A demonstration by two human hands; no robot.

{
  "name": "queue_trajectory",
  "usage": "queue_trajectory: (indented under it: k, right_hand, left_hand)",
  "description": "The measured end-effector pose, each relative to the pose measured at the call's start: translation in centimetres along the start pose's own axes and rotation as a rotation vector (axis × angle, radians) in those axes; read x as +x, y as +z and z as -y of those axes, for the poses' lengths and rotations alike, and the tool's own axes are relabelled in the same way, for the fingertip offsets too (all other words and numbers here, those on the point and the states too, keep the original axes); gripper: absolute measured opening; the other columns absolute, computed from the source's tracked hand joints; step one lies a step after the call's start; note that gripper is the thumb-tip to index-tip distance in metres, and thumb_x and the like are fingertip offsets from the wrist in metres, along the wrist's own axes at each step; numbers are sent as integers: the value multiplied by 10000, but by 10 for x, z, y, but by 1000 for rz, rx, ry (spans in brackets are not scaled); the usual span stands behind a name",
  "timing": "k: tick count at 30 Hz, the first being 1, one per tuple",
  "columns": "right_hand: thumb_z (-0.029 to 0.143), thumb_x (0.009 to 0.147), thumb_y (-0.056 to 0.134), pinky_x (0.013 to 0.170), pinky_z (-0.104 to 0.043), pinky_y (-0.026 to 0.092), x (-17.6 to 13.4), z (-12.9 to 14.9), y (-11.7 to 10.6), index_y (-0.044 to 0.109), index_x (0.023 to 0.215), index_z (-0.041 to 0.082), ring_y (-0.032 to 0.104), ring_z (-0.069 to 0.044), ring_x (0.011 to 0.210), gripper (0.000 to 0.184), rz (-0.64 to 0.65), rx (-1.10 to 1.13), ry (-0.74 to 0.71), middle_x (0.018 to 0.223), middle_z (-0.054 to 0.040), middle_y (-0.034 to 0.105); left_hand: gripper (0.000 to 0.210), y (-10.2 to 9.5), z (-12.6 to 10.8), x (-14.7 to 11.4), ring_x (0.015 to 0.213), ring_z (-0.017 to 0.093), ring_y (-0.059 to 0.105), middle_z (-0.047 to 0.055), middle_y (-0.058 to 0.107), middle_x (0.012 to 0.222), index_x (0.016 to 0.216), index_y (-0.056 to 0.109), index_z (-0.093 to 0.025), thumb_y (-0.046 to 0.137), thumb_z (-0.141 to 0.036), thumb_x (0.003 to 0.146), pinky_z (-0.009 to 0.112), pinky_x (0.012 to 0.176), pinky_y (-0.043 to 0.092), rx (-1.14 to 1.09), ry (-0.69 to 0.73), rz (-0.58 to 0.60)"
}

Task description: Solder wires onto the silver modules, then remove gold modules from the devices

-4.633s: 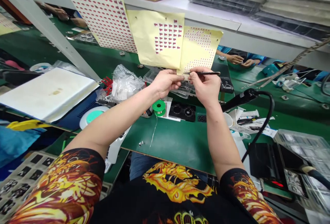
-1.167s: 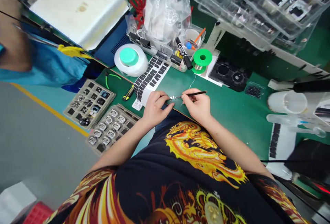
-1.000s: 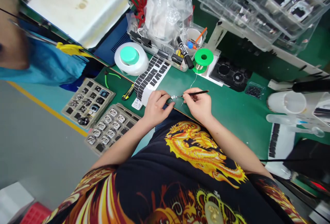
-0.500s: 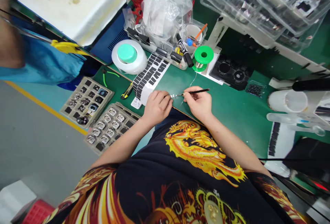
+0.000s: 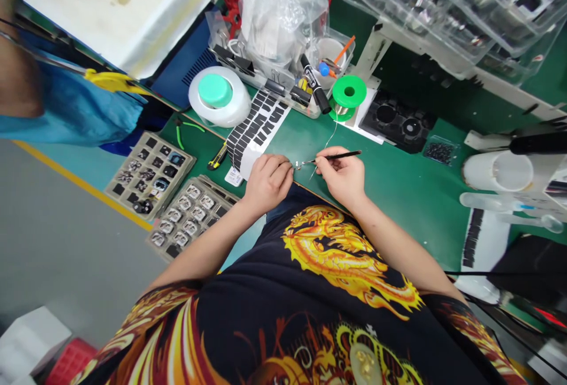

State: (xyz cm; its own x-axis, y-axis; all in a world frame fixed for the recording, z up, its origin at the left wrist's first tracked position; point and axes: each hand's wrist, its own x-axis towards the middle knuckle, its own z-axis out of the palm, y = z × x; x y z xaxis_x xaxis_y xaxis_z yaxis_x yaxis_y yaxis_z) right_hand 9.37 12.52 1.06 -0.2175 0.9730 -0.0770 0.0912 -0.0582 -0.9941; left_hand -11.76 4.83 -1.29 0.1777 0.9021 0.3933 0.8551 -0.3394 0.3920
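Note:
My left hand (image 5: 269, 180) is closed over the bench's front edge, its fingertips pinching a tiny whitish metallic part (image 5: 297, 165) too small to name. Held in the closed fingers of my right hand (image 5: 343, 173) is a slim black tool (image 5: 348, 155). Its thin metal tip points left and meets or nearly meets the small part. A fine solder wire (image 5: 331, 136) runs down from a green spool (image 5: 349, 91) to beside my right fingers. Just behind my left hand lies a sheet of black stickers (image 5: 261, 122).
Trays of small parts (image 5: 148, 175) stand at left, with green-handled pliers (image 5: 179, 131) and a yellow utility knife (image 5: 217, 156) nearby. A white round dispenser (image 5: 239, 107) and a clear bin (image 5: 310, 104) stand behind. At right is a white cup (image 5: 496, 170). Another person's blue sleeve (image 5: 75, 98) shows far left.
The metal tip and small part have shifted slightly between my fingertips. My left hand has moved a little left; both hands keep their grip.

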Motion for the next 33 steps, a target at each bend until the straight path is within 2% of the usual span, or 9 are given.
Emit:
queue_trajectory:
  k: [8, 16, 25, 29, 31, 33]
  right_hand:
    - [445, 909, 792, 620, -276, 573, -1, -6, 0, 762, 939, 226, 701, -131, 645, 223, 24, 0, 5, 791, -1, 752]
    - [401, 907, 794, 603, -264, 546, 0, -5, -1, 759, 933, 218, 682, -121, 612, 189, 25, 23, -7, 737, 14, 729]
    - [516, 883, 839, 563, -265, 559, 0, -2, -4, 752, 921, 222, 685, -130, 614, 310, 22, 29, 26, 741, 4, 729]
    - [569, 868, 870, 539, -260, 569, 1, 1, -7, 744, 931, 222, 685, -128, 593, 375, 51, 109, 40, 728, 6, 727]
    - [604, 860, 875, 513, -257, 565, 1, 4, -9, 740, 932, 226, 693, -135, 595, 408, 57, 138, 60, 724, 4, 731]
    - [625, 861, 874, 502, -260, 568, -1, 9, -9, 736, 934, 230, 698, -138, 596, 424, 57, 159, 64, 733, -1, 741]
  left_hand:
    - [183, 1, -5, -2, 1106, 296, 676, 126, 758, 1214, 1203, 741, -235, 697, -252, 1026, 511, 990, 544, -109, -108, -28]
    - [97, 3, -12, 1, 1097, 282, 668, 109, 756, 1179, 1101, 765, -222, 689, -245, 1044, 484, 973, 527, -123, -127, -82]
    - [81, 5, -21, 7, 1086, 281, 661, 76, 770, 1105, 1012, 788, -245, 714, -275, 1026, 499, 985, 501, -158, -247, -86]
    - [66, 1, -19, 9, 1040, 260, 664, 61, 764, 1049, 963, 776, -236, 721, -252, 996, 488, 984, 521, -265, -296, -118]
    - [68, -3, -21, 12, 1013, 241, 677, 49, 759, 1025, 925, 778, -237, 734, -254, 974, 469, 976, 539, -373, -372, -139]
    - [72, -8, -26, 17, 987, 219, 698, 45, 764, 1020, 906, 788, -235, 757, -274, 958, 431, 948, 561, -572, -484, -158]
